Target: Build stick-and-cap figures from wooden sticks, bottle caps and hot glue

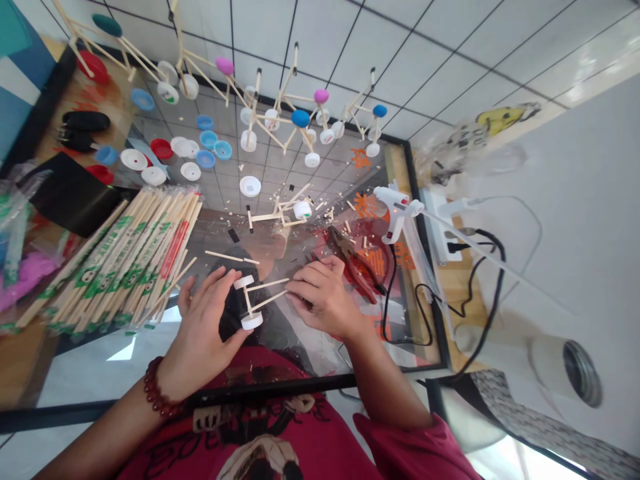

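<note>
My left hand [200, 333], with a beaded bracelet at the wrist, holds a small stick frame by its two white bottle-cap wheels [251, 321]. Its fingers touch the upper cap and its thumb the lower one. Two thin wooden sticks [270, 301] run right from the short axle between the caps. My right hand [323, 297] is closed in a pinch at the far ends of these sticks; its fingertips partly hide them. Above the hands lies another stick frame [267, 217] with a white cap. A loose stick [223, 255] rests nearby on the glass table.
Paper-wrapped chopsticks [135, 260] lie in a pile at left. Pliers [357, 263] and a white hot glue gun [395, 210] with its cord lie at right. Loose bottle caps [205, 158] and several stick models [300, 120] stand toward the back. Wood scraps litter the middle.
</note>
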`<move>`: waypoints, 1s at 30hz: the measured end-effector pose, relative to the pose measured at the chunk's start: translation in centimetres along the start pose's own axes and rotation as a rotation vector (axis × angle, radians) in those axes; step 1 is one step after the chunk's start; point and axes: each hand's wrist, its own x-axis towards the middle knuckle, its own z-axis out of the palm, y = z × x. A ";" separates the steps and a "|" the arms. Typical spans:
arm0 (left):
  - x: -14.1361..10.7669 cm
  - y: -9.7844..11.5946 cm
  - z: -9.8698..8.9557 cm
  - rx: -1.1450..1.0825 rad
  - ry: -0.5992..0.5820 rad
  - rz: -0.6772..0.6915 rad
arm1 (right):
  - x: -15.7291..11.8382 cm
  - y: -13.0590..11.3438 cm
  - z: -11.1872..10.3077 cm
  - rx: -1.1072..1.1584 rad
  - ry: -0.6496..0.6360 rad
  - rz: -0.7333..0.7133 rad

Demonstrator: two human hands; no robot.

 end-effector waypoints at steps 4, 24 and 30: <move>0.0 -0.1 0.1 -0.009 0.017 -0.006 | -0.1 0.2 -0.1 0.006 0.010 0.072; 0.0 -0.2 -0.1 0.014 -0.014 0.012 | -0.4 0.4 0.1 0.032 -0.010 0.050; 0.0 0.0 -0.2 0.001 -0.010 0.009 | -0.4 0.5 0.2 0.052 -0.016 0.061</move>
